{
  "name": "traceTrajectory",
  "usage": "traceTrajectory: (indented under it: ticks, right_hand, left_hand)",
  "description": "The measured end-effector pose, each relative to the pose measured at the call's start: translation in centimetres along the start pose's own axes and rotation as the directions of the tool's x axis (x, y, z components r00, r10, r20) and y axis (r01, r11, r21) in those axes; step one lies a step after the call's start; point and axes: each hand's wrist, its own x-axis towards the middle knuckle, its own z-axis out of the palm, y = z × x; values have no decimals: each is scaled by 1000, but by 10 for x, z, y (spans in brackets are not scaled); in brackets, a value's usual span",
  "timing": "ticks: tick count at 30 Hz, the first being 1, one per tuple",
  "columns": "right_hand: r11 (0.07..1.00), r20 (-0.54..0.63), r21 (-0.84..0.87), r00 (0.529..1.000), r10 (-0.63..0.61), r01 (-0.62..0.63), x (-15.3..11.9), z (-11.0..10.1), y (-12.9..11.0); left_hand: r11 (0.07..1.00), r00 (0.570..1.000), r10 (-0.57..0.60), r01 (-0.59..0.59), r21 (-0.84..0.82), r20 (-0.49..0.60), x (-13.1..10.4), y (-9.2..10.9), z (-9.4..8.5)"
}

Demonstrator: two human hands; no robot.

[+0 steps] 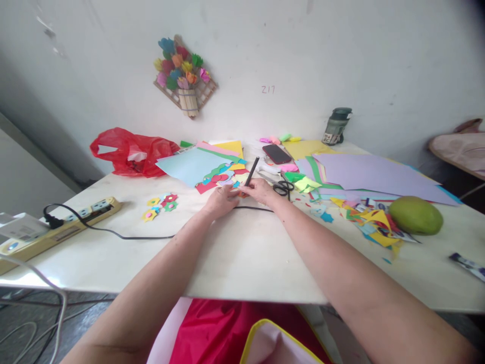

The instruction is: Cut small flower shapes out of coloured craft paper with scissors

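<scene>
My right hand (262,192) is closed around a black pen (252,171), which stands tilted with its upper end pointing up and away. Close beside it, my left hand (223,201) rests low over the table, fingers bent together near the pen's lower end. A bit of orange shows between the hands, but what the left fingers hold is hidden. Just beyond lie cut paper shapes (224,178) in red, blue, green and yellow. Black-handled scissors (283,188) lie right of my right hand. Several small paper flowers (159,206) lie to the left.
A black cord (132,237) runs from the power strip (64,227) under my hands. At the back are a red plastic bag (132,151), coloured sheets (352,174), a phone (277,154) and a bottle (336,126). Paper scraps (375,222) and a green mango-like fruit (416,215) lie right.
</scene>
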Motion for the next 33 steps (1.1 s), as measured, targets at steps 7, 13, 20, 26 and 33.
traceTrajectory:
  ticks: [7,13,20,26,33]
  right_hand:
    - [1000,3,3,1000,-3,3,-1,-1,-1]
    - [1000,5,8,1000,20,-20,0,-2,-2]
    - [999,-12,13,999,36,-36,2,-1,-1]
    - [1000,-17,9,1000,26,-26,4,1,1]
    - [1000,-35,-4,999,6,-6,4,1,1]
  left_hand:
    - [1000,1000,17,-17,-12,-5,-1,0,0]
    - [1000,1000,11,-11,-6,-1,-1,1,-1]
    - [998,1000,-17,17,-53,7,-1,1,-1]
    - [997,998,16,-21,-79,-58,1,-3,6]
    - [979,978,7,35,202,-207,1,1,14]
